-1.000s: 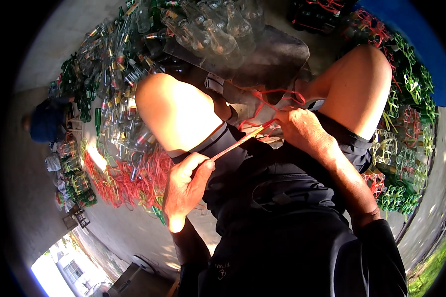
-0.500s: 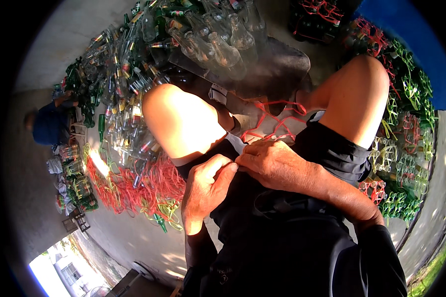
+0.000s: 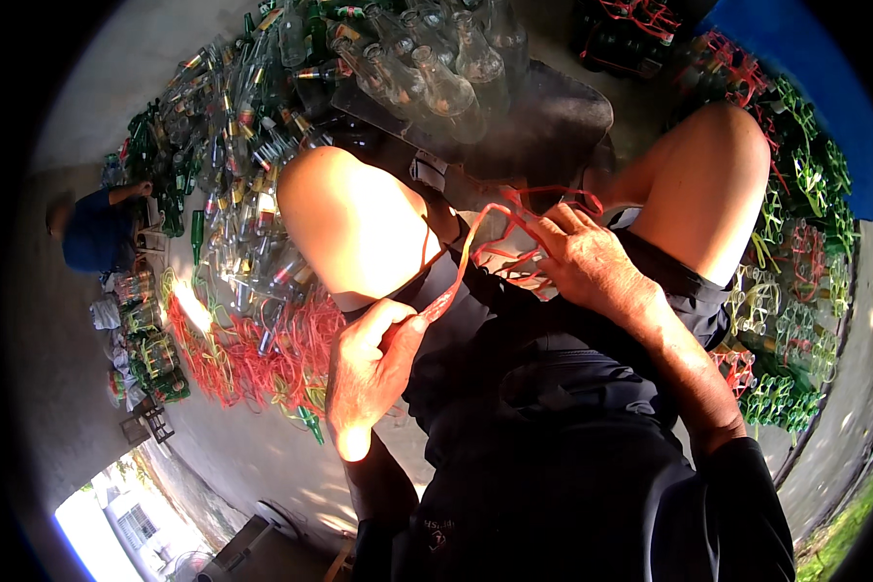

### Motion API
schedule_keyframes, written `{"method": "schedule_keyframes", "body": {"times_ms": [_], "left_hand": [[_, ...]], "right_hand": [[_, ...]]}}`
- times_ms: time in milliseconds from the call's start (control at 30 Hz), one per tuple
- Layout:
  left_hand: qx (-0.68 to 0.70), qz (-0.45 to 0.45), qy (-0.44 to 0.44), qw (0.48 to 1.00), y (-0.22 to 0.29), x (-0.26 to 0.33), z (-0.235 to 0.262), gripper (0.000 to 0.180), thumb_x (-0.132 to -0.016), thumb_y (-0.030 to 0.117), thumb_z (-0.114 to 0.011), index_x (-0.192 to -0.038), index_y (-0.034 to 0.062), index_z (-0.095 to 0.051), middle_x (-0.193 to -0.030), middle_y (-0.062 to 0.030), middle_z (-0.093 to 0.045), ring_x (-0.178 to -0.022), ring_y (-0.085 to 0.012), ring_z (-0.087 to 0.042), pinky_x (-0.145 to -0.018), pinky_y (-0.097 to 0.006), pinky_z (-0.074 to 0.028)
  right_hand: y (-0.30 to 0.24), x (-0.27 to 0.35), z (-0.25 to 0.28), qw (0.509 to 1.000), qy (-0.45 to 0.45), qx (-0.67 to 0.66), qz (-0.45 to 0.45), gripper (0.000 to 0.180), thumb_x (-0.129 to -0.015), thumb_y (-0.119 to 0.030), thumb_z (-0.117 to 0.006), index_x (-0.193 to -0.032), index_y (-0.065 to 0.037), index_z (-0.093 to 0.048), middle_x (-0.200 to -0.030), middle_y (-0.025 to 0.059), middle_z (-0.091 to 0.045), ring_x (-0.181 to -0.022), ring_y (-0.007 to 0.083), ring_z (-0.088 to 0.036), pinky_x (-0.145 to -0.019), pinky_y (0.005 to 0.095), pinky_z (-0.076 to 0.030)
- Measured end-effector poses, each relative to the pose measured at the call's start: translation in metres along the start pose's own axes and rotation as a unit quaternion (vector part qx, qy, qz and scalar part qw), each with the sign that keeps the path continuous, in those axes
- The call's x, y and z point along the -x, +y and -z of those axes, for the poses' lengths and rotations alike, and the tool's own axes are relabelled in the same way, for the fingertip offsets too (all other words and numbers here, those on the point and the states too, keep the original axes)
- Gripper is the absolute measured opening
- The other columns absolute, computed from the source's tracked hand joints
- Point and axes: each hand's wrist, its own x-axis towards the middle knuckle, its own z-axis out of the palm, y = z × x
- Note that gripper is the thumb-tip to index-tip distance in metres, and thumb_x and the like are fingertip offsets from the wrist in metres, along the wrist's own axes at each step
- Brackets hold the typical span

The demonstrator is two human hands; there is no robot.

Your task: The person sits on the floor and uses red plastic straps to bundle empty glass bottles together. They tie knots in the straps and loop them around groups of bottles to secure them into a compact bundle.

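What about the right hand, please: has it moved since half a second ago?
Yes: the right hand moved up and rightward, closer to the dark board.

The left hand (image 3: 369,367) partly hides a red strap (image 3: 464,260).

The gray floor (image 3: 252,441) has spots of sun. A bright opening (image 3: 80,519) shows a white building (image 3: 163,539) with a window (image 3: 138,527). There is green grass (image 3: 849,529) too.
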Motion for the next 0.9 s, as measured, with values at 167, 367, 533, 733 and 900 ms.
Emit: {"method": "schedule_keyframes", "body": {"times_ms": [167, 367, 533, 733, 900], "left_hand": [[-0.003, -0.066, -0.027, 0.997, 0.013, -0.016, -0.015, 0.011, -0.099, 0.008, -0.071, -0.096, -0.0007, -0.066, -0.073, -0.0079, -0.062, -0.062, -0.0129, -0.054, -0.059, -0.03, -0.046], [0.043, -0.059, -0.027, 0.997, 0.004, -0.015, -0.011, 0.012, -0.098, 0.006, -0.071, -0.107, -0.0014, -0.067, -0.088, -0.0045, -0.065, -0.079, -0.01, -0.058, -0.073, -0.026, -0.049], [0.079, -0.044, -0.032, 0.995, -0.009, -0.011, -0.001, 0.029, -0.096, 0.002, -0.073, -0.124, -0.001, -0.067, -0.103, -0.0075, -0.072, -0.095, -0.012, -0.065, -0.091, -0.028, -0.052], [0.12, -0.029, -0.027, 0.992, -0.011, -0.009, -0.004, 0.03, -0.096, 0.0, -0.072, -0.126, -0.0041, -0.067, -0.105, -0.0065, -0.074, -0.096, -0.0101, -0.065, -0.09, -0.027, -0.052], [0.115, -0.039, 0.02, 0.992, -0.009, -0.01, -0.013, 0.023, -0.098, 0.003, -0.071, -0.119, -0.0064, -0.067, -0.105, -0.0137, -0.077, -0.098, -0.0131, -0.071, -0.089, -0.028, -0.055]], "right_hand": [[-0.069, -0.013, 0.034, 0.973, 0.027, -0.157, 0.165, 0.038, -0.085, -0.012, -0.078, -0.12, -0.003, -0.065, -0.112, 0.013, -0.067, -0.108, 0.033, -0.066, -0.095, 0.0449, -0.052], [-0.075, -0.016, 0.022, 0.946, 0.044, -0.294, 0.128, 0.012, -0.092, -0.003, -0.071, -0.102, 0.002, -0.066, -0.084, 0.0168, -0.067, -0.079, 0.0395, -0.067, -0.068, 0.0468, -0.054], [-0.057, -0.013, 0.043, 0.922, 0.019, -0.386, -0.017, 0.011, -0.102, -0.002, -0.065, -0.11, 0.005, -0.065, -0.087, 0.0121, -0.069, -0.08, 0.0225, -0.074, -0.068, 0.0341, -0.058], [-0.042, -0.014, 0.052, 0.913, 0.01, -0.394, -0.103, 0.022, -0.112, -0.015, -0.053, -0.11, 0.002, -0.067, -0.08, -0.0005, -0.059, -0.073, 0.0053, -0.052, -0.067, 0.0246, -0.048], [-0.042, -0.012, 0.05, 0.92, 0.005, -0.378, -0.099, 0.018, -0.109, -0.012, -0.056, -0.11, 0.002, -0.067, -0.076, -0.0015, -0.055, -0.07, 0.0052, -0.049, -0.064, 0.0239, -0.045]]}}
